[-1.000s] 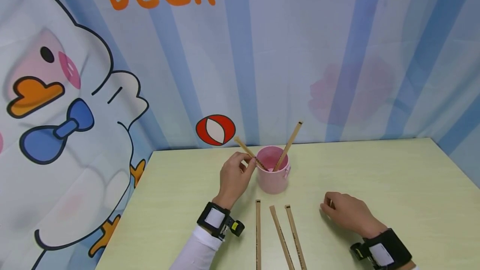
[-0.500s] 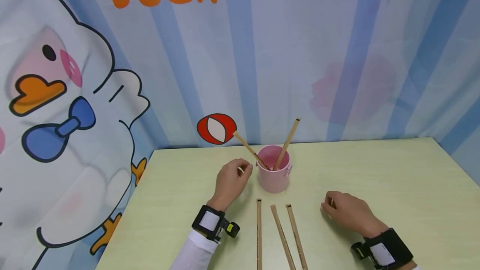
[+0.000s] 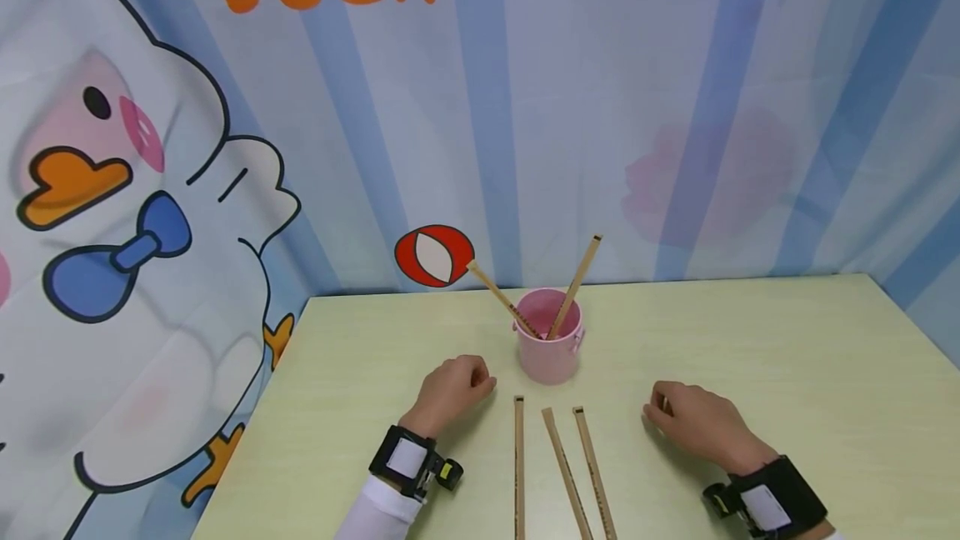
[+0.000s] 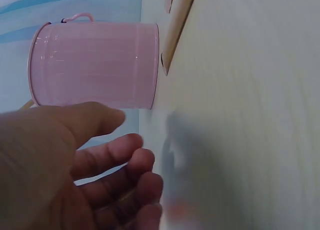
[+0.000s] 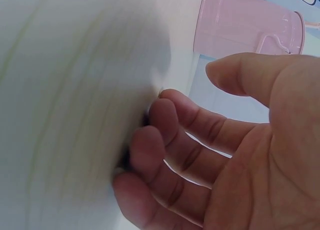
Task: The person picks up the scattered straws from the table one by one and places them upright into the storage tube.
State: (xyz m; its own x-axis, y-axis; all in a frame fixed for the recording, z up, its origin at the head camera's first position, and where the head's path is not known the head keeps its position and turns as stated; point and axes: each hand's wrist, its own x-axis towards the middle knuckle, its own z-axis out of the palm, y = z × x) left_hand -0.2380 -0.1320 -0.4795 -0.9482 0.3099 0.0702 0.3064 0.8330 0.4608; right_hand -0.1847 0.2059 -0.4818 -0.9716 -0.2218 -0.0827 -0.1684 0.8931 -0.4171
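A pink bucket (image 3: 549, 362) stands upright near the table's back edge. Two light wooden sticks lean in it, one tilted left (image 3: 491, 288) and one tilted right (image 3: 581, 273). My left hand (image 3: 450, 392) is in front and left of the bucket, apart from it; its fingers are loosely bent and hold nothing in the left wrist view. On the table to the right, my right hand (image 3: 699, 419) rests with loosely curled fingers and nothing in them. Between the hands lie three more wooden sticks, a left one (image 3: 519, 465), a middle one (image 3: 566, 469) and a right one (image 3: 593, 467).
The pale wooden table (image 3: 810, 357) ends at a striped blue curtain (image 3: 547, 107) printed with a large duck. Each wrist wears a black strap with a small camera, such as the left camera (image 3: 448, 473).
The left hand has let go of the left-leaning stick, which stays in the bucket. It has drawn back toward the front left. The right hand has stayed in place.
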